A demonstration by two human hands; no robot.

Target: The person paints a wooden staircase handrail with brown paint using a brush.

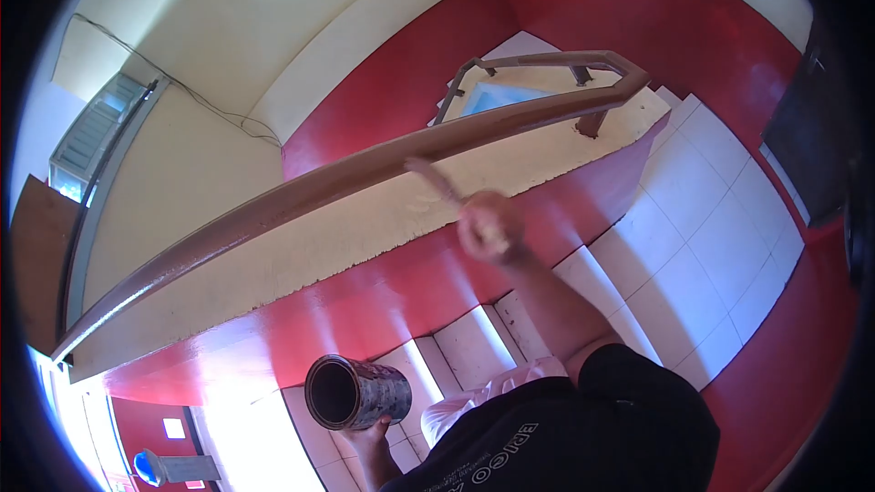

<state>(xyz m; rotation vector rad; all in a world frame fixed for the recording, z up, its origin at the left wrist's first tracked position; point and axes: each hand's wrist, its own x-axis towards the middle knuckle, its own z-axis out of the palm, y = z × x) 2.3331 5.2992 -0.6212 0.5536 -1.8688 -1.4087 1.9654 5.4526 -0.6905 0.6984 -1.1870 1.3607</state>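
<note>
My left hand [368,438] is closed around the lower side of a paint can [381,394]. The can is tilted with its open mouth facing left, and its inside looks dark; drips stain its outside. In my right hand [490,226], a paintbrush [432,178] is gripped, smeared by motion. Its tip reaches the lower edge of the brown handrail [328,164]. That rail slopes up to the right above a cream-topped low wall [383,212] with a red side.
White tiled steps [474,343] run beneath me to a tiled landing [702,182] at right. A metal bracket [591,123] carries the rail near its bend. Red walls [638,32] and a dark door [811,128] enclose the right side. A window [105,128] stands far left.
</note>
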